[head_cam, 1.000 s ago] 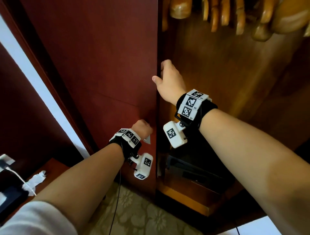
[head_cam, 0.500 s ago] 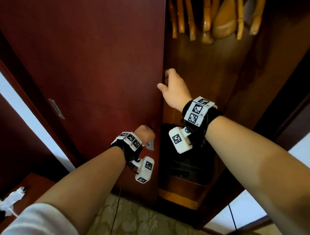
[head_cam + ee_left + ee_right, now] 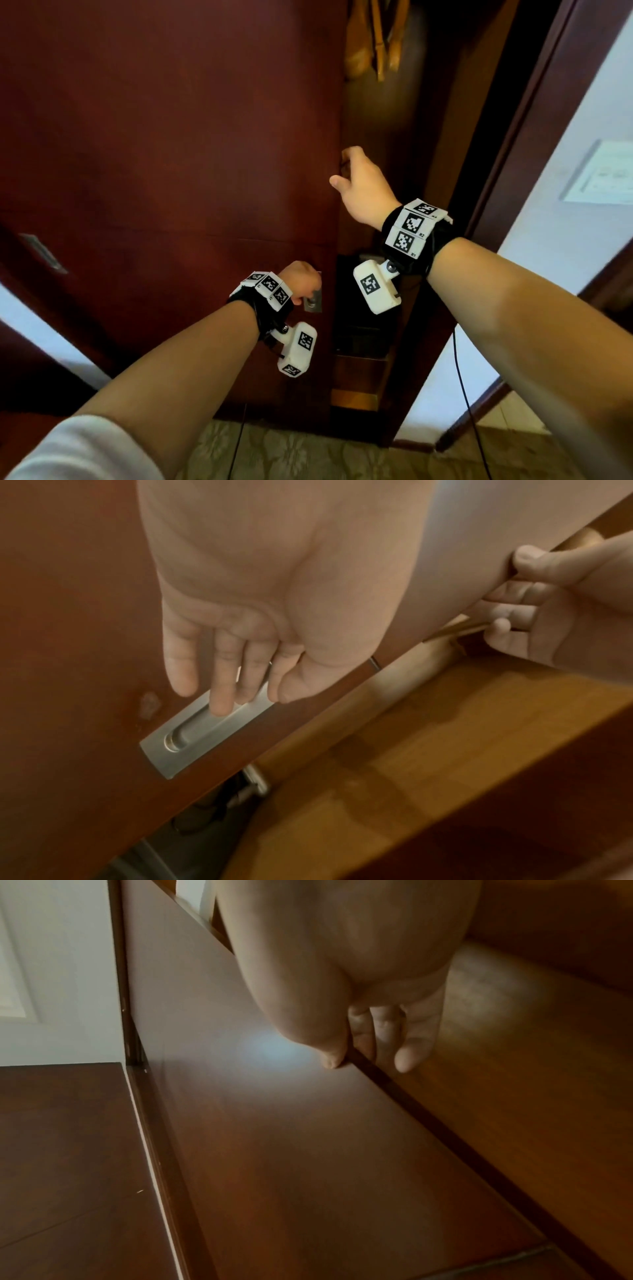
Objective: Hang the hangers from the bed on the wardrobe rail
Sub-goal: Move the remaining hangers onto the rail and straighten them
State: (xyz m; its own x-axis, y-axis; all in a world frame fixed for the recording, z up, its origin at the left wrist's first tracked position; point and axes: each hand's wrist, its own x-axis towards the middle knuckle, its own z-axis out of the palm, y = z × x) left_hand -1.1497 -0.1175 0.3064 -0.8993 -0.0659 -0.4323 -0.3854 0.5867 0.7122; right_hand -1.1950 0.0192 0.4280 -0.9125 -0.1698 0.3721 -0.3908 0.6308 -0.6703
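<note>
Several wooden hangers [image 3: 373, 37] hang inside the wardrobe, seen at the top of the narrow gap beside the dark red sliding door [image 3: 171, 137]. My left hand [image 3: 301, 279] has its fingertips [image 3: 219, 704] hooked into the door's recessed metal handle [image 3: 192, 737]. Higher up, my right hand [image 3: 359, 185] grips the door's right edge [image 3: 411, 1104], thumb on the front face and fingers [image 3: 407, 1056] behind it. Neither hand holds a hanger. The rail and the bed are out of view.
A black box [image 3: 363, 329] sits low inside the wardrobe on a wooden shelf [image 3: 356, 399]. A second recessed handle [image 3: 41, 253] shows on the panel at far left. A white wall with a switch plate [image 3: 603, 174] is on the right, patterned carpet [image 3: 308, 452] below.
The sliding door has moved right with both hands on it, and the wardrobe opening has narrowed. Fewer hangers show in the gap now.
</note>
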